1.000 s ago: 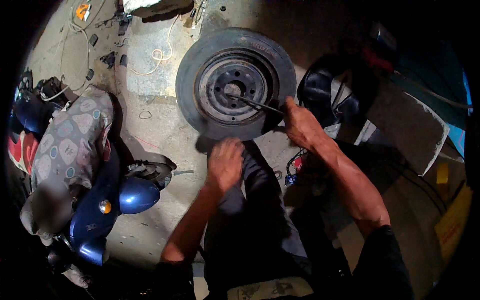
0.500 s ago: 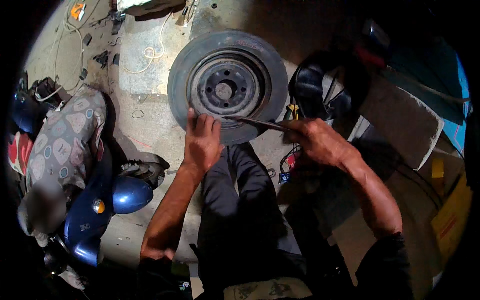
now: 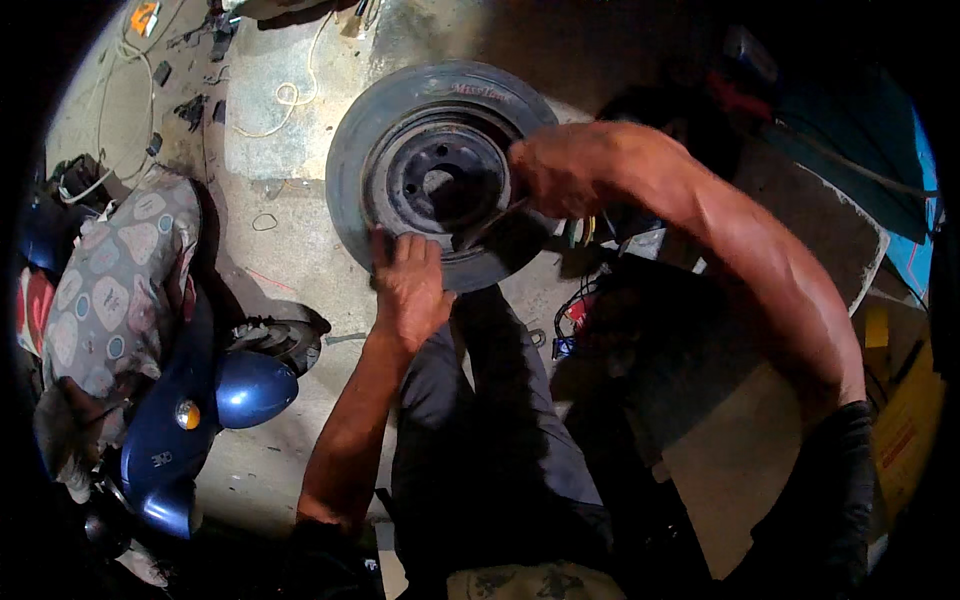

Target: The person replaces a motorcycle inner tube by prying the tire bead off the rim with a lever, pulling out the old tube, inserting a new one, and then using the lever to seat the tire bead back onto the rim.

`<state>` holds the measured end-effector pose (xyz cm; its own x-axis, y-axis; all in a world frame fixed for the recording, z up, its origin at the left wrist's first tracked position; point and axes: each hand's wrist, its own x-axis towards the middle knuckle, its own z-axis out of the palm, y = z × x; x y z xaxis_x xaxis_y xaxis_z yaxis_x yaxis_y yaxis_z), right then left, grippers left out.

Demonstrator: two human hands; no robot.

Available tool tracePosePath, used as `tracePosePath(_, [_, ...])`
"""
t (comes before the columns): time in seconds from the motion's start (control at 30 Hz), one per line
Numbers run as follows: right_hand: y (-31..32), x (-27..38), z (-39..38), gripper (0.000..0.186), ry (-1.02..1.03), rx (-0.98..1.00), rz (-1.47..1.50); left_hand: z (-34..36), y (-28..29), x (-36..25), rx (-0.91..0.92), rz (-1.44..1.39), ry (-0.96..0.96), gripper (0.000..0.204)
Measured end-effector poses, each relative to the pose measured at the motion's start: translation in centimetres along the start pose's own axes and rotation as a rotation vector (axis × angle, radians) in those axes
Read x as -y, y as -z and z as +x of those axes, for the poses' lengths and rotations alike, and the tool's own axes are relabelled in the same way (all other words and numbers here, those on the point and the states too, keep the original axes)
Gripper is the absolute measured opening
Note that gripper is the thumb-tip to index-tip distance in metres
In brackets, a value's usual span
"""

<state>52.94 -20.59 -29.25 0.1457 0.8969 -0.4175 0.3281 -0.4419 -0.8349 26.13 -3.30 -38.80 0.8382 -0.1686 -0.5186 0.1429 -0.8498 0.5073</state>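
Observation:
A black tyre (image 3: 352,140) on a dark metal rim (image 3: 408,162) lies flat on the floor in front of me. My left hand (image 3: 412,280) grips its near sidewall, fingers bent over toward the rim's edge. Closed around a metal tyre lever (image 3: 492,224), my right hand (image 3: 572,175) is over the tyre's right side. The lever slants down to the left, its tip at the near rim edge, between tyre and rim. My right hand and forearm hide part of the tyre's right side.
A blue scooter (image 3: 165,425) with a patterned cloth cover (image 3: 125,270) stands at left. Yellow-handled pliers (image 3: 580,232) lie right of the tyre. A pale cord (image 3: 285,95) and an orange object (image 3: 144,18) are on the floor at upper left. A dark board (image 3: 800,225) is at right.
My right hand has swung up and forward over the tyre's right side, turning the lever steeper. My left hand stays at the near sidewall, fingers more bent.

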Motion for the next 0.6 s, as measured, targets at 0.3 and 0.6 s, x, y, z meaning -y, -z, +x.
tracePosePath(0.3, [0.1,-7.1,8.4,0.016,-0.025,0.443,0.037,0.4,0.7,-0.6,0.062,-0.045,0.044,0.063])
tracePosePath(0.6, [0.1,-2.4,13.2,0.019,-0.368,0.752,-0.319,0.0,0.4,-0.1,0.052,-0.027,0.024,0.068])
